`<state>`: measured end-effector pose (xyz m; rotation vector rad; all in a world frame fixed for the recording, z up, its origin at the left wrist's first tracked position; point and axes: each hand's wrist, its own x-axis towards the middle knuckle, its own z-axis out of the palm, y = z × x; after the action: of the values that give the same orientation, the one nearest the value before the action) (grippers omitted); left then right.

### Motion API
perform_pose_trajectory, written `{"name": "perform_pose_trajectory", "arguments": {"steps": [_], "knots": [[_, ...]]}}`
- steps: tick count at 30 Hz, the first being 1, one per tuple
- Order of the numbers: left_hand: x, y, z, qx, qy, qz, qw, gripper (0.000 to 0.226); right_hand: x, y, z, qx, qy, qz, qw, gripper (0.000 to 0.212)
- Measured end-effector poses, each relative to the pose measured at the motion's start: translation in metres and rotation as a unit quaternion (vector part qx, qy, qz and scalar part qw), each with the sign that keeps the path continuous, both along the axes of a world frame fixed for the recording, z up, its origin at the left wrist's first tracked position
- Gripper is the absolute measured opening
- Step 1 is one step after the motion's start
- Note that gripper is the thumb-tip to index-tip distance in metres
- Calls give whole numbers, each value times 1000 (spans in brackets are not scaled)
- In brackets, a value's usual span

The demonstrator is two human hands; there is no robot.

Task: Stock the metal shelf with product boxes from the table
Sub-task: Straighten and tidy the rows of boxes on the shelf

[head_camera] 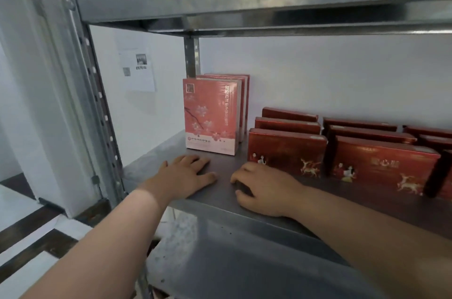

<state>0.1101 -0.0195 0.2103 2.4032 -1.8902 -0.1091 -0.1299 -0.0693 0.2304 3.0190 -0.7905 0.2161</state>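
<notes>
Head view: both empty hands rest on the metal shelf (220, 197), the left grip (187, 175) flat with fingers spread, the right grip (263, 188) loosely curled. Just beyond the left grip stand upright pink boxes (210, 115); beyond the right grip, rows of red boxes (287, 150) line the wall.

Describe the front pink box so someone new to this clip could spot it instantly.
Look at the metal shelf at its back left corner, beside the upright post. The front pink box stands upright there, ahead of similar ones. Unlike the low dark red boxes to its right, it is tall, pale pink and printed with blossoms.
</notes>
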Motion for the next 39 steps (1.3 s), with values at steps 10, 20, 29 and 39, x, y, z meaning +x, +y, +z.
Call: {"name": "perform_pose_trajectory", "arguments": {"steps": [10,20,29,39], "knots": [[37,-47,54,-478,-20,-13,878,62,21,-55,107,-104,-157,-5,982,24],[17,-89,113,-449,-37,-35,892,77,63,-166,170,7,-216,-121,969,36],[8,-106,125,-388,-25,-42,920,74,81,-184,162,214,-296,-159,917,11],[3,-107,129,-354,-7,-13,935,90,90,-166,157,264,-360,-170,879,28]]}}
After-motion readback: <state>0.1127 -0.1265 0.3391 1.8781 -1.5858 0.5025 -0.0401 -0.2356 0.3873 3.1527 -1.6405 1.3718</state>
